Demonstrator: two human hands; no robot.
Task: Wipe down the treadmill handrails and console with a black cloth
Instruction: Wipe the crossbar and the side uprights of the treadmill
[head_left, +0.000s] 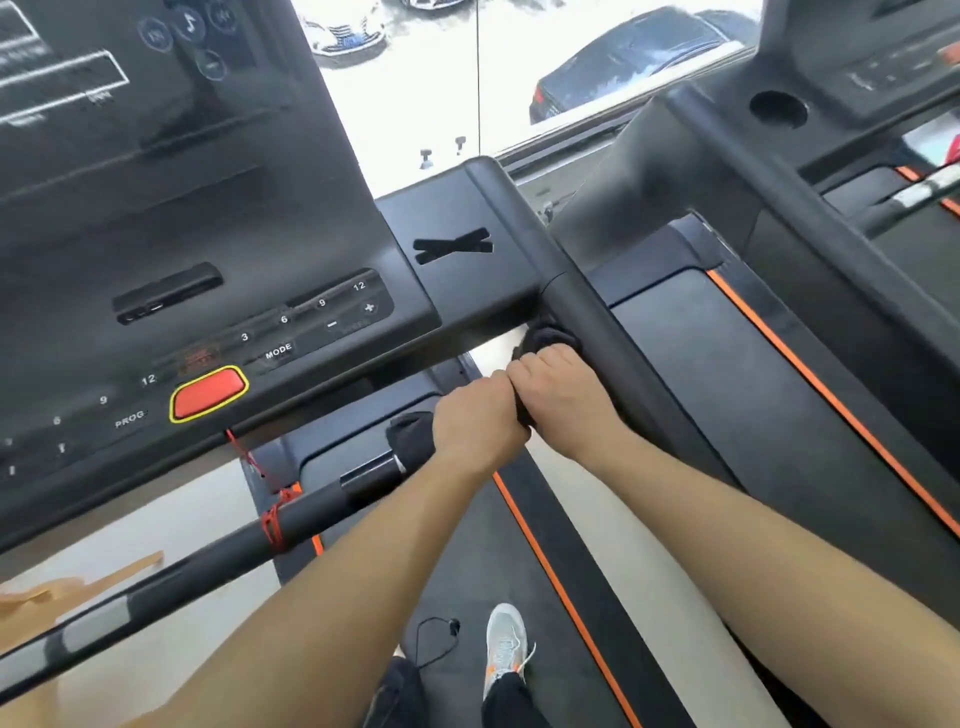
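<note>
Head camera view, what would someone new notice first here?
Probably the two hands, left hand and right hand, fists side by side mid-frame, gripping a black cloth against the treadmill's right handrail. Next, the red stop button ringed in yellow on the console, lower left.

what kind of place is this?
Probably a gym or fitness showroom: a treadmill console with speed buttons and red stop button, a second treadmill alongside, and a window overlooking parked cars.

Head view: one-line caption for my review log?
Both hands, left hand and right hand, grip black cloth on treadmill front handrail.
</note>
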